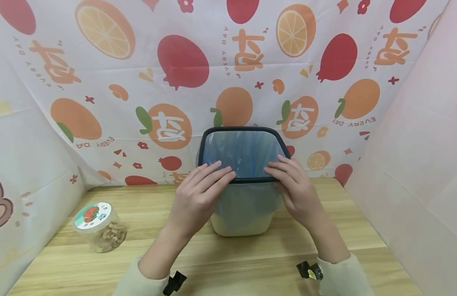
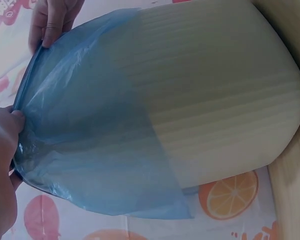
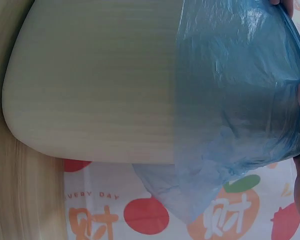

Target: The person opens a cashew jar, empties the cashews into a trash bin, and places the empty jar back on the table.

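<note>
A cream trash can [image 1: 241, 226] stands upright on the wooden table, lined with a thin blue plastic bag [image 1: 243, 152]. A black rim [image 1: 241, 129] frames its mouth, and the bag is folded over outside. My left hand [image 1: 195, 197] holds the near left part of the rim, fingers over the top and thumb on the outer side. Opposite it, my right hand [image 1: 296, 189] grips the near right corner, its fingers reaching over the edge. In the left wrist view the folded bag [image 2: 100, 110] covers the upper wall; in the right wrist view a loose bag flap [image 3: 175, 190] hangs out.
To the left on the table [image 1: 147, 230] sits a clear round jar [image 1: 102, 226] with a printed lid and pale brown pieces inside. A fruit-printed cloth [image 1: 199, 20] hangs right behind the trash can, with more cloth along both sides.
</note>
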`<control>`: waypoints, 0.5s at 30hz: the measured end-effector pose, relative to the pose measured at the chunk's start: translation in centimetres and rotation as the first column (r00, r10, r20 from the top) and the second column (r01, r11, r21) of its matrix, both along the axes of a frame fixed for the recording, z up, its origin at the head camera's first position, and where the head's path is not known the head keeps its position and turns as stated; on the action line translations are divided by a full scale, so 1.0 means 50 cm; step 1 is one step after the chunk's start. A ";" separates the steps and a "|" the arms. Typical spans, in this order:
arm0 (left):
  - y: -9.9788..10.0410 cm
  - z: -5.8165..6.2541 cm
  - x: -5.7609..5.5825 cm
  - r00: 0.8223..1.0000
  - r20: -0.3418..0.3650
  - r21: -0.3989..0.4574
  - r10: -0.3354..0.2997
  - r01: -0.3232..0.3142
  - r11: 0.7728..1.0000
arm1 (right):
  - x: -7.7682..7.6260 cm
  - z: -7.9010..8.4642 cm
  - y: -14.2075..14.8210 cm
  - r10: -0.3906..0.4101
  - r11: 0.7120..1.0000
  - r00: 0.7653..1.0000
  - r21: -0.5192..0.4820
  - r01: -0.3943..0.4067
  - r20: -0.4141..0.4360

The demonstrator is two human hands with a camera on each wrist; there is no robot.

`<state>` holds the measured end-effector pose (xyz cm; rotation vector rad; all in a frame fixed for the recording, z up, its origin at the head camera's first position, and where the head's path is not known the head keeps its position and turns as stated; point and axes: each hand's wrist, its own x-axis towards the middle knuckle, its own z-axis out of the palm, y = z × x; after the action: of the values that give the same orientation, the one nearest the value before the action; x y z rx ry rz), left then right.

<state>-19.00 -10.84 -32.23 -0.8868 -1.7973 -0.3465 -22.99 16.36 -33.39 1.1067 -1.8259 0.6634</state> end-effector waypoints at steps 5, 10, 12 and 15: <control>-0.010 -0.001 -0.003 1.000 -0.010 0.011 0.010 -0.010 1.000 | -0.008 -0.001 -0.014 0.000 1.000 1.000 -0.008 0.000 -0.003; -0.018 -0.003 -0.007 1.000 0.005 0.021 0.023 -0.023 1.000 | -0.015 -0.004 -0.024 -0.006 1.000 1.000 -0.009 0.006 0.021; -0.021 -0.003 -0.010 1.000 0.009 0.028 0.026 -0.026 0.999 | -0.019 -0.004 -0.028 -0.007 1.000 0.999 -0.005 0.007 0.033; -0.027 -0.003 -0.016 1.000 0.005 0.038 0.031 -0.031 0.999 | -0.026 -0.004 -0.034 -0.009 1.000 0.998 0.001 0.009 0.055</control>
<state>-19.78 -12.16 -32.41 -0.8312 -1.8012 -0.3624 -24.28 14.65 -33.61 1.0902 -1.8764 0.6942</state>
